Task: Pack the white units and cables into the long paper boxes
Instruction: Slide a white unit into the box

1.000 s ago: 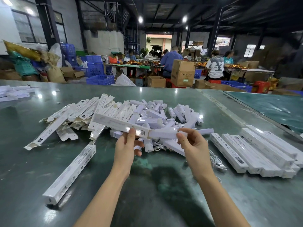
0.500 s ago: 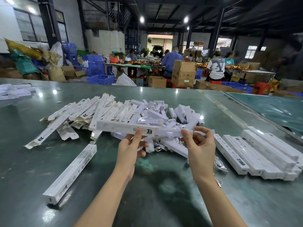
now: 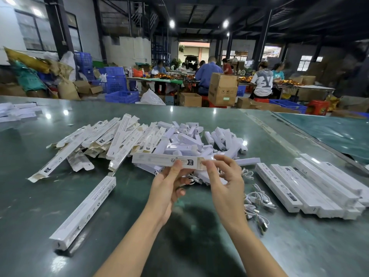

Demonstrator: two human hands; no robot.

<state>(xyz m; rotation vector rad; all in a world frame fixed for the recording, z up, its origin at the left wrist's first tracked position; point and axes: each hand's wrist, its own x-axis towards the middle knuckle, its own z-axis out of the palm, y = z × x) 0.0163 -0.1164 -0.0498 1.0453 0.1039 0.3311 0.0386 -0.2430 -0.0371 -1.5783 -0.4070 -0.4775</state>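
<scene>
Over the green table [image 3: 199,246], the left hand [image 3: 169,184] grips the long box [image 3: 163,159] while the right hand [image 3: 225,176], having pushed the white unit in, pinches its end flap shut.

Dim hall lit by ceiling lamps [image 3: 172,23] whose glare spots dot the glossy surface [image 3: 139,206]. A soft dark shadow lies beneath the arms. Wide-angle bending warps the edges; far right background is blurred.
</scene>
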